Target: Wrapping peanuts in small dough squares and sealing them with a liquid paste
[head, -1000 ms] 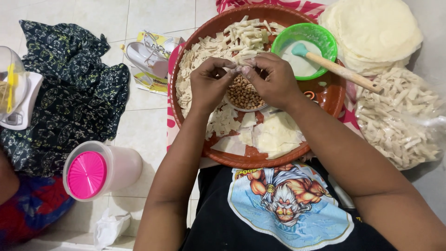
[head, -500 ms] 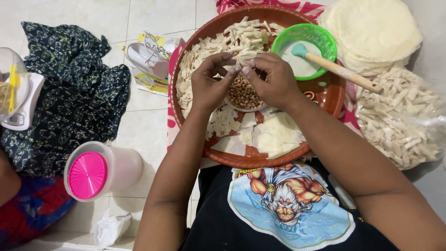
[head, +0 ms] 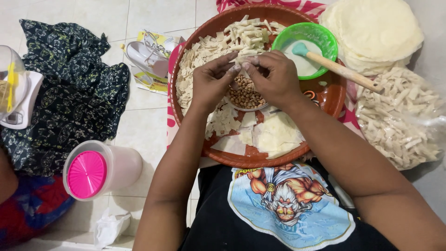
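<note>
A round brown tray (head: pixel 331 99) rests on my lap. Both hands meet above its middle. My left hand (head: pixel 213 76) and my right hand (head: pixel 274 76) pinch a small pale piece of dough wrapper (head: pixel 241 68) between their fingertips. Right under them stands a small bowl of peanuts (head: pixel 245 95). Cut wrapper squares (head: pixel 274 135) lie at the tray's near side. A heap of folded pieces (head: pixel 232 39) fills its far left. A green bowl (head: pixel 304 49) of white paste holds a brush with a wooden handle (head: pixel 344 70).
A stack of round wrapper sheets (head: pixel 376 32) lies far right, with a plastic bag of folded pieces (head: pixel 399 118) below it. On the tiled floor at left are a dark patterned cloth (head: pixel 69 97), a pink-lidded container (head: pixel 95 169), a small scale (head: pixel 18 100) and a crumpled tissue (head: pixel 109 227).
My hands stay over the peanut bowl, and the fingertips have drawn closer together around the small dough piece. Nothing else has moved.
</note>
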